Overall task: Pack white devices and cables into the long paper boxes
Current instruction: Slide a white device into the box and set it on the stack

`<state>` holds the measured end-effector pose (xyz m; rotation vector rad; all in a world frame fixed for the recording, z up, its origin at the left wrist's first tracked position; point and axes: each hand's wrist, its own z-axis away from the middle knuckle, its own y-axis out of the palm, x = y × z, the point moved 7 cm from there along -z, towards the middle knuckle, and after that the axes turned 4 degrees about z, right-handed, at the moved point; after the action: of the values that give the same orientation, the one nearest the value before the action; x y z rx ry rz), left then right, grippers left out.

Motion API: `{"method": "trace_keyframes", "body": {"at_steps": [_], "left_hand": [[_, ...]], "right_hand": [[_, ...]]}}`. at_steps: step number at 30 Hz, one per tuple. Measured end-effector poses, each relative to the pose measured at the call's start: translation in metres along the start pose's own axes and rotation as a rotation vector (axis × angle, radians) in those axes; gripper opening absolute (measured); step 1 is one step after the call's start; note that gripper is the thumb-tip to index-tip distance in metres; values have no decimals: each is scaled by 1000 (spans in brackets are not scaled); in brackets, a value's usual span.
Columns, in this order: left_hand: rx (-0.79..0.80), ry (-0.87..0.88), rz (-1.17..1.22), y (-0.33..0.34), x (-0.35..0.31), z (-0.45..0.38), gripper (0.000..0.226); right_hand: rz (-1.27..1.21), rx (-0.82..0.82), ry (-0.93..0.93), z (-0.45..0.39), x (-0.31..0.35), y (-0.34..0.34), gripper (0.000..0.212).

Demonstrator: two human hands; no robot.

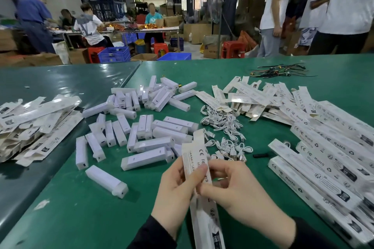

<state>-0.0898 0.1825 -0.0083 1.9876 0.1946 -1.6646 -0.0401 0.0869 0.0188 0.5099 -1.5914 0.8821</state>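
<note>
**Packing bench with one long paper box held in both hands**

Green matting covers the table (85, 214), which fills the lower part of the view; a seam runs diagonally between its darker left panel and its brighter right panel. Behind it lies a warehouse floor with blue crates (114, 54), red stools (231, 48), cardboard cartons and several seated or standing people, all too blurred for detail.

At bottom centre, the long paper box (199, 180) is held tilted, its open top end pointing away from the person and its lower end running out of frame between the two dark sleeves. The left hand (176, 194) grips the box from the left, thumb curled across its printed face. The right hand (240, 194) pinches the right edge of the box, fingers bent and close together. Whether anything is already inside the box cannot be told.

White devices (149, 139), short rectangular blocks, lie scattered across the middle of the table; one (107, 181) lies apart, nearest the person on the left. Just right of them sits a loose heap of coiled white cables (224, 127). Flat unfolded box blanks (34, 123) are piled at far left. Assembled boxes (315, 168), marked CE and RoHS, are stacked at right, with more blanks (249, 99) behind them. A small black object (261, 155) lies between cables and stacked boxes. Dark cable ties and wires (279, 72) lie near the far edge.
</note>
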Motion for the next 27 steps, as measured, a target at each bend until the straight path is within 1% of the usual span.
{"method": "trace_keyframes", "body": {"at_steps": [2, 4, 6, 8, 10, 11, 13, 14, 19, 21, 25, 27], "left_hand": [[7, -39, 31, 0, 4, 0, 31], [18, -124, 135, 0, 8, 0, 36], [14, -154, 176, -3, 7, -1, 42], [15, -133, 193, -4, 4, -1, 45], [22, -92, 172, -2, 0, -1, 48], [24, -68, 149, -2, -2, -1, 54], [25, -21, 129, -2, -4, -1, 66], [24, -9, 133, -2, -5, -1, 66], [30, -19, 71, -2, -2, 0, 50], [50, -27, 58, 0, -1, 1, 48], [83, -29, -3, 4, 1, 2, 45], [100, -24, -10, 6, 1, 3, 35]], "right_hand": [[-7, 18, 13, 1, -4, 4, 33], [-154, 50, 78, 1, -10, 5, 34], [-252, 68, 124, -1, -15, 5, 34], [-324, 81, 132, -2, -19, 6, 40], [-370, 96, 126, -1, -21, 7, 54], [-380, 111, 112, 0, -20, 7, 61], [-367, 152, 64, 2, -17, 8, 65], [-350, 168, 45, 2, -17, 8, 66], [-318, 184, 43, 1, -20, 7, 60], [-319, 180, 50, 1, -21, 5, 55], [-340, 239, 92, 1, -18, 3, 46], [-307, 248, 117, 2, -17, 0, 41]]}}
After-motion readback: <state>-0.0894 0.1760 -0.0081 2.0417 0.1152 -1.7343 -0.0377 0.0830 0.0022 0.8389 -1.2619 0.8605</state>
